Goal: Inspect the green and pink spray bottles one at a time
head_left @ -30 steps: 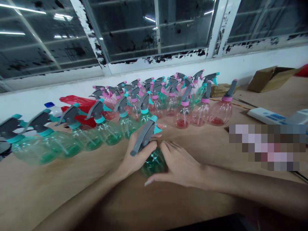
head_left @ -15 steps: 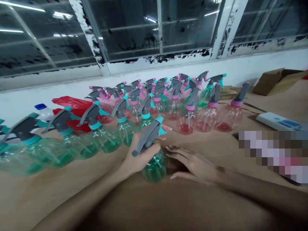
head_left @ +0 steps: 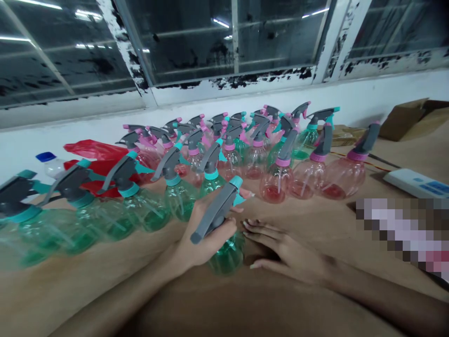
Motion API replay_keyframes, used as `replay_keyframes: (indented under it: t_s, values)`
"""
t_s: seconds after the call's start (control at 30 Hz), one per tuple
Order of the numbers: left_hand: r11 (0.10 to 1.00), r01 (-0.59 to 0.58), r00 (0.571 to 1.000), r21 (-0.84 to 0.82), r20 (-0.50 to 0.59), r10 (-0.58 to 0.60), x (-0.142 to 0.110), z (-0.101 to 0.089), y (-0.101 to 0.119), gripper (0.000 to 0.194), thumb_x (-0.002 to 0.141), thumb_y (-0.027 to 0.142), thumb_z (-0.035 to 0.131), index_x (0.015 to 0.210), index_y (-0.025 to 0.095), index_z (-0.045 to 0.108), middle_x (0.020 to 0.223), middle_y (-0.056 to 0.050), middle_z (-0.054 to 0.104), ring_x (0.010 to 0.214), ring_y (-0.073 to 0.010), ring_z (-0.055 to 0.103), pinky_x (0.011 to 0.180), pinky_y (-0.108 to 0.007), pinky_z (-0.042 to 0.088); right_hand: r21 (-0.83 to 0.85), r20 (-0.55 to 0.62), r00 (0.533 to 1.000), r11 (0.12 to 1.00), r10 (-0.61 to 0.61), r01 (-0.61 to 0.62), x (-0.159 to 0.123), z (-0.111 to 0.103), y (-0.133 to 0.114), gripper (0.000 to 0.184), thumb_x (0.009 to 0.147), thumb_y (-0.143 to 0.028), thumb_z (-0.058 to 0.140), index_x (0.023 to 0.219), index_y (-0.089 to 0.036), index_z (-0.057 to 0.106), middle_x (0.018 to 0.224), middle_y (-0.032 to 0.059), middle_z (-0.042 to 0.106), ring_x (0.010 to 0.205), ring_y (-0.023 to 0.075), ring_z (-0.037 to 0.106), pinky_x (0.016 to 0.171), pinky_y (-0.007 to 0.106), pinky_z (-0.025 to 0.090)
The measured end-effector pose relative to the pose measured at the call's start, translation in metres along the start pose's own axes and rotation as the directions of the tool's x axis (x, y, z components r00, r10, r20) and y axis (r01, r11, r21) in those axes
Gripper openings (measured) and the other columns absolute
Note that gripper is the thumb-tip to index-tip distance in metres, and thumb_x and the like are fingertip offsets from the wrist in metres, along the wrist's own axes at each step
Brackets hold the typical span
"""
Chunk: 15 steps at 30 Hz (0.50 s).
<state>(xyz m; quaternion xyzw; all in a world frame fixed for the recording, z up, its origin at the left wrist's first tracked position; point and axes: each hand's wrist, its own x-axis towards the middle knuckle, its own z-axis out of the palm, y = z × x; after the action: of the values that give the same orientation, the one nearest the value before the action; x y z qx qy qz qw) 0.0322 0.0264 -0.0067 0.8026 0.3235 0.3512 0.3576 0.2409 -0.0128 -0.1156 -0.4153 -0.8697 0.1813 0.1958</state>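
Observation:
A green spray bottle (head_left: pixel 227 255) with a grey and turquoise trigger head stands upright on the table in front of me. My left hand (head_left: pixel 205 229) is wrapped round its neck, just under the head, and hides the collar. To the right of the bottle, my right hand (head_left: pixel 286 248) rests low over the table with fingers stretched out and nothing in them; a small gap parts it from the bottle. Past the left hand stands a row of green spray bottles (head_left: pixel 149 208) with turquoise collars. Pink spray bottles (head_left: pixel 277 182) with pink collars stand beyond the right hand.
More pink and green spray bottles crowd towards the wall. A red plastic bag (head_left: pixel 94 150) and a blue-capped bottle (head_left: pixel 51 164) lie behind the green row. At the right are an open cardboard box (head_left: pixel 409 119), a white device with blue buttons (head_left: pixel 417 182) and a pixelated patch.
My right hand has let go of the green bottle and moved a little to the right. My left hand keeps its hold. The view has shifted slightly.

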Motion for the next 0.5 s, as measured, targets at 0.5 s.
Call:
replay_keyframes:
  t_s: [0.5]
  values:
    - [0.990, 0.041, 0.997, 0.135, 0.059, -0.049, -0.0072, -0.0092, -0.0040, 0.020, 0.075, 0.021, 0.048, 0.087, 0.027, 0.062, 0.064, 0.003, 0.059, 0.057, -0.0159, 0.056, 0.061, -0.031, 0.049, 0.072, 0.022, 1.000, 0.997, -0.004, 0.002, -0.0023, 0.0018, 0.0072, 0.068, 0.086, -0.055, 0.052, 0.144, -0.026, 0.030, 0.149, 0.0025, 0.034, 0.138, 0.0219, 0.029, 0.113, 0.043, 0.027]
